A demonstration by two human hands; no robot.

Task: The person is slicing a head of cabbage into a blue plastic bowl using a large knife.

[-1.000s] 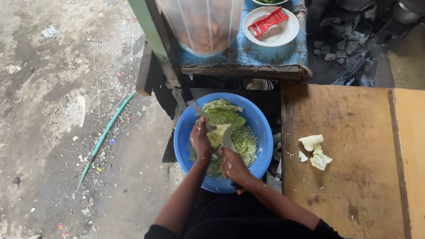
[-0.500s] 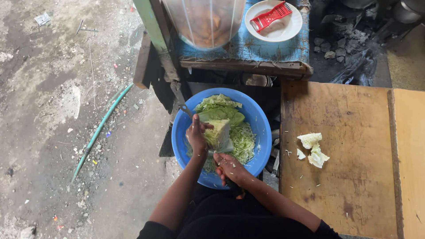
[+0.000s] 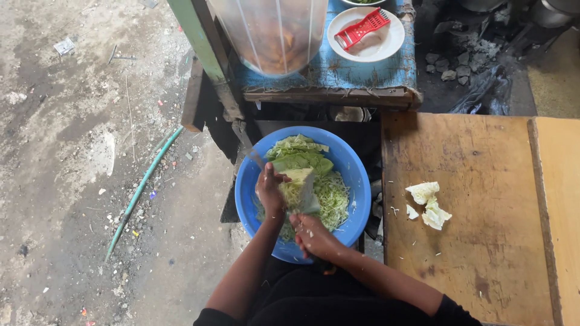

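Over the blue basin (image 3: 254, 181), the left hand (image 3: 270, 190) has its fingers (image 3: 279, 177) curled around the cabbage wedge (image 3: 300, 187); the right hand (image 3: 314, 234), just below the wedge, is closed on a knife handle.

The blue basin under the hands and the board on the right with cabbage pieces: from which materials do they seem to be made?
The blue basin looks like plastic: even bright colour, smooth rounded rim with a soft sheen. The board looks like bare wood or plywood: brown, matte, stained and worn, with a darker edge strip. The cabbage pieces lie on it.
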